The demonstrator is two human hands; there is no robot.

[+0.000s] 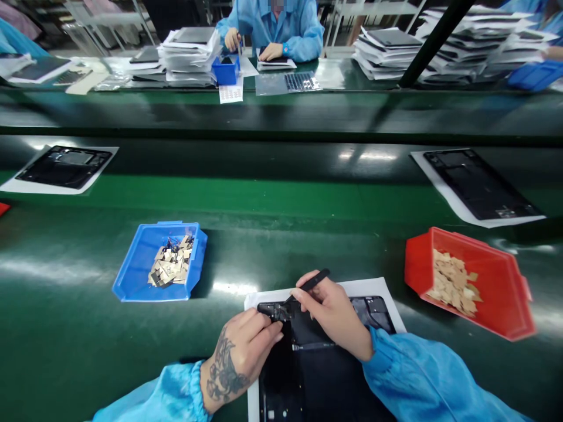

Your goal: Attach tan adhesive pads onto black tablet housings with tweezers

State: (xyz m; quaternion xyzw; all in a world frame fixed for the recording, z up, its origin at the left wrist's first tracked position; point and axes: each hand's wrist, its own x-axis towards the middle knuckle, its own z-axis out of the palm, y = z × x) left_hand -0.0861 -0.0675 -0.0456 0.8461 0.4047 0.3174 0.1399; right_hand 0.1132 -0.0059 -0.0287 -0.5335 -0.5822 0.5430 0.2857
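My right hand (332, 309) grips a pair of black tweezers (314, 280), tips pointing down and left. The tips meet the top left corner of an open black tablet housing (334, 375), where small dark parts show. At that same corner lies my left hand (244, 351), a tattoo on its back. Its fingers are bent and pressed together; whatever they pinch is hidden. Beneath the housing is a white sheet (365, 287), its edges sticking out at the top and left.
A blue bin (127, 275) with small pale and dark pieces stands left; a red bin (505, 293) with tan pieces stands right. Beyond them, two more tablet housings (65, 167) (481, 181) lie on white sheets. Across the line sits a co-worker (272, 29) between stacks (191, 58) of sheets and panels.
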